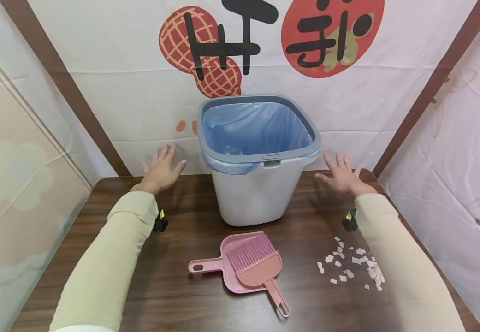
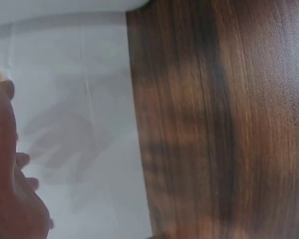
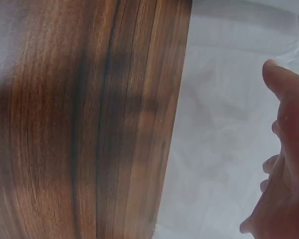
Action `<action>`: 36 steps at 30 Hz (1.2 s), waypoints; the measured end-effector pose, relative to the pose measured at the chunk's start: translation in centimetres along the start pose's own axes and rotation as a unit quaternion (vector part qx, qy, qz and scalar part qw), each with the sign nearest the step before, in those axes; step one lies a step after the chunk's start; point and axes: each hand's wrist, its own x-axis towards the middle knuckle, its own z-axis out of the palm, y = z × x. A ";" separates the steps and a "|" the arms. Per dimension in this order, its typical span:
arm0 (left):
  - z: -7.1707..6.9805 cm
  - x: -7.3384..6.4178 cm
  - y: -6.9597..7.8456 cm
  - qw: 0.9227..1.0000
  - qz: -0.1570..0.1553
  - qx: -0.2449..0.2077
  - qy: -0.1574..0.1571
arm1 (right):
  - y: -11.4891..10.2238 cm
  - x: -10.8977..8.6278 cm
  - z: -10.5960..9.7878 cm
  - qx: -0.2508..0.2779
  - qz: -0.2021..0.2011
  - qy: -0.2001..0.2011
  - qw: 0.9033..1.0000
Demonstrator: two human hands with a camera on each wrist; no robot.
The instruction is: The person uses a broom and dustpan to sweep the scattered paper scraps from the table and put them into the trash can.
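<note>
2 bare hands are raised at the far edge of a dark brown wood-grain counter (image 1: 161, 281), on either side of a tall white plastic bin with a grey rim (image 1: 260, 198). The left hand (image 1: 159, 171) has its fingers straight and spread apart, just beside the bin's left wall. The right hand (image 1: 342, 176) has its fingers straight and fanned out too, just beside the bin's right wall. The bin stands upright near the back of the counter, in the middle. A translucent blue plastic liner (image 1: 260, 122) covers its inside and folds over the rim, hanging down the outer front.

Nearer the person, in front of the bin, lies a pink plastic dustpan (image 1: 230, 279), its handle pointing left. A pink hand brush with ridged bristles (image 1: 259, 268) rests on it, with the brush handle reaching past the pan toward the near right. To the right, many small white scraps of paper (image 1: 356, 260) are scattered, some close to the cream right sleeve (image 1: 405, 267). A matching cream left sleeve (image 1: 107, 263) crosses the counter's other side. Behind the bin hangs a white cloth backdrop (image 1: 132, 106) printed with 1 red peanut and 1 red disc, both overlaid with black strokes. Faint hand shadows fall on the cloth in both wrist views.
</note>
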 end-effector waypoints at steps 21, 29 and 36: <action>0.2 -9.0 0.8 0.986 0.134 -0.093 -0.025 | -0.7 -8.7 2.3 -0.015 -0.153 0.048 0.987; -0.9 -13.0 0.9 0.979 0.169 -0.103 -0.040 | -1.5 -11.9 3.0 -0.026 -0.216 0.083 0.973; -0.7 -15.8 1.6 0.976 0.186 -0.103 -0.032 | -2.7 -13.5 4.2 -0.062 -0.292 0.112 0.948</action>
